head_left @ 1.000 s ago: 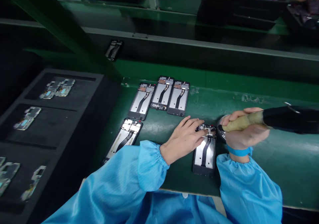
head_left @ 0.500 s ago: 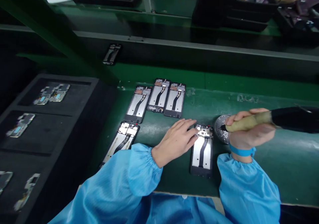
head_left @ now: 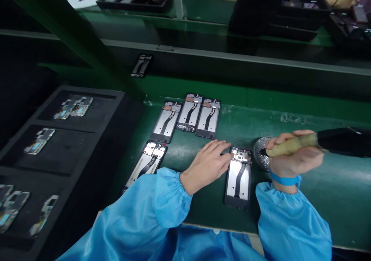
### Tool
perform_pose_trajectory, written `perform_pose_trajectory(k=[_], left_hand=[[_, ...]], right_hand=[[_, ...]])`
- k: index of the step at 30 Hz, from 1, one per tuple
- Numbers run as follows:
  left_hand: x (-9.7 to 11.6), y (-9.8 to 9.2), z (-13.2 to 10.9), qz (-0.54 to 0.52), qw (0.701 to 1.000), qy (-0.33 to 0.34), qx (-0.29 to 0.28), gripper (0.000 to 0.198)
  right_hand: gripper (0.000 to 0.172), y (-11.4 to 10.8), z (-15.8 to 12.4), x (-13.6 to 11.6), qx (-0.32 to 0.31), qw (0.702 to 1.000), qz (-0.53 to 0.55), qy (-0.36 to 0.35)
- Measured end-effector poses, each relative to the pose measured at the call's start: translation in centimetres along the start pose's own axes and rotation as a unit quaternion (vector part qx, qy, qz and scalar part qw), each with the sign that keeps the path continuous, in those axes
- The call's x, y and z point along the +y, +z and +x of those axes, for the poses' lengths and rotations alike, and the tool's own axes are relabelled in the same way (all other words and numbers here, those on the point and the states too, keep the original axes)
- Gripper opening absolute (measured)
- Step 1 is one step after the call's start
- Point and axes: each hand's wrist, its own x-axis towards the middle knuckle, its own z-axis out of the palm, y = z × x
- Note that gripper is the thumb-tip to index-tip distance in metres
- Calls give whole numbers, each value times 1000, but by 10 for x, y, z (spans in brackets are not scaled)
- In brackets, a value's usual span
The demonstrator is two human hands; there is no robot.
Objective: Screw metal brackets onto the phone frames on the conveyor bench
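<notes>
A green matted bench [head_left: 290, 199] spreads under both my hands, smooth and slightly scuffed, and well off to the left of my left hand sits a black foam tray [head_left: 66, 149] with shallow rectangular pockets holding small metal boards, its near end cut off by the frame. Beyond my left hand lie three open phone frames [head_left: 188, 116] side by side, flat silvery rectangles each crossed by a dark ribbon cable; a fourth [head_left: 146, 162] lies just left of my left sleeve, partly hidden by it. My right hand [head_left: 292, 158] is closed around an electric screwdriver [head_left: 333, 143], its grip wrapped in tan tape, its black body running out of frame to the right, the tip over a round perforated metal dish [head_left: 260, 156] that the hand half covers. My left hand [head_left: 207, 164] lies flat and open, fingertips touching the upper left edge of the phone frame [head_left: 239, 178] lying between my hands. Screws are too small to make out.
</notes>
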Motion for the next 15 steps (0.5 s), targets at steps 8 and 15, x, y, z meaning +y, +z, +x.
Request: perform_pose_trajectory(k=[8,15], left_hand=[[0,3,1,-4,1000,-12,-10,18],[1,1,3,-39,999,-30,-19,18]], right_hand=[[51,-8,0,-5,-36,995,41,-82],[55,23,-24,-12,-70,996,60,-8]])
